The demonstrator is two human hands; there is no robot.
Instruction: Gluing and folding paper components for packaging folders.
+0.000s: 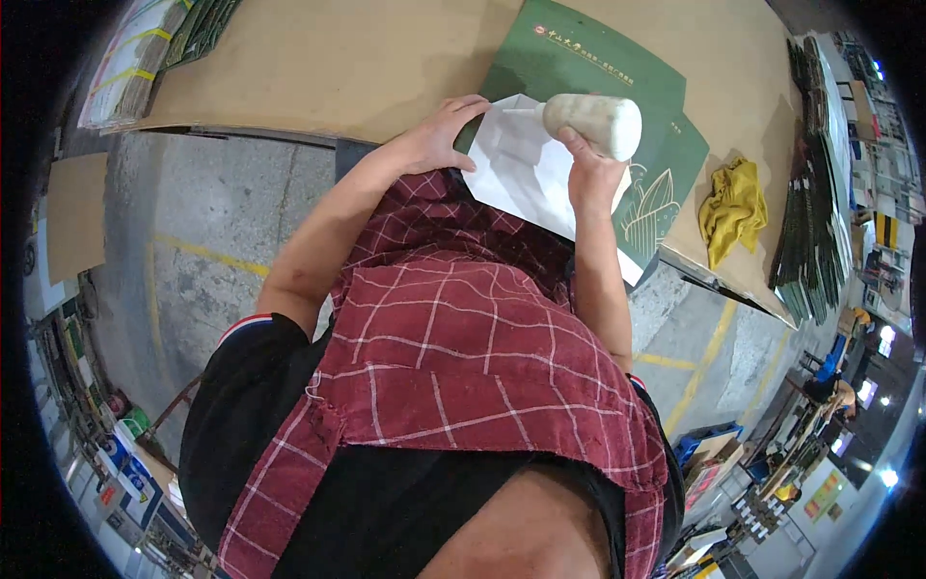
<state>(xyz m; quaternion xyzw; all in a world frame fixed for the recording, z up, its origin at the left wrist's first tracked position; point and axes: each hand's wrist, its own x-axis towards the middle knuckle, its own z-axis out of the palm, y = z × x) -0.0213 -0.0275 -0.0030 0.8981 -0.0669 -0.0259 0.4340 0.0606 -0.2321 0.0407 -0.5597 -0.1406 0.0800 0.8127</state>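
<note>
White bottle (600,114), gripped in the right hand (593,176), tilts over white paper (521,174); left hand (436,140), spread, touches the paper's edge.

Room is left over the brown tabletop (328,63), upper left of centre; farther right, passage is obstructed by the pale bottle (600,121), then a yellow cloth (735,210).

On the table (318,58), cloth (735,207) lies right of the paper (652,108).

Maroon apron (453,328) showing white grid lines, edge fraying near left strap (275,482); black shirt (405,507) showing underneath, red-white-blue trim (244,326) edging left sleeve (249,381).
</note>
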